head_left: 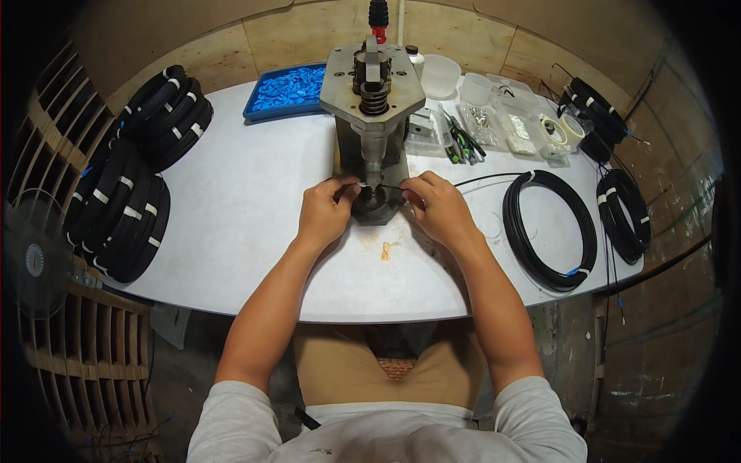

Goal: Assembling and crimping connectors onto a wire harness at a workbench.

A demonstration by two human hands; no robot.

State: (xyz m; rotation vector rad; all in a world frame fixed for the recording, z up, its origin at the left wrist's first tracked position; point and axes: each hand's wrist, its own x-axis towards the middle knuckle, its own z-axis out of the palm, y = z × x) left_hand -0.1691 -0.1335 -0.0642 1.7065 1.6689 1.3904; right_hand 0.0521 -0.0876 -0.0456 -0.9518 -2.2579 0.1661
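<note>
A grey metal hand press (373,100) stands at the middle of the white table (247,201). Both my hands sit at its base. My left hand (326,210) pinches the end of a thin black cable (478,180) just left of the press die. My right hand (437,207) grips the same cable just right of the die. The cable runs right from my right hand to a black coil (549,230) lying flat on the table.
Stacks of taped black cable coils (127,193) fill the table's left side, more coils (624,216) lie at the right edge. A blue tray of blue parts (287,91) sits behind left. Clear containers (494,116), tape rolls (562,130) and pens (461,143) stand behind right.
</note>
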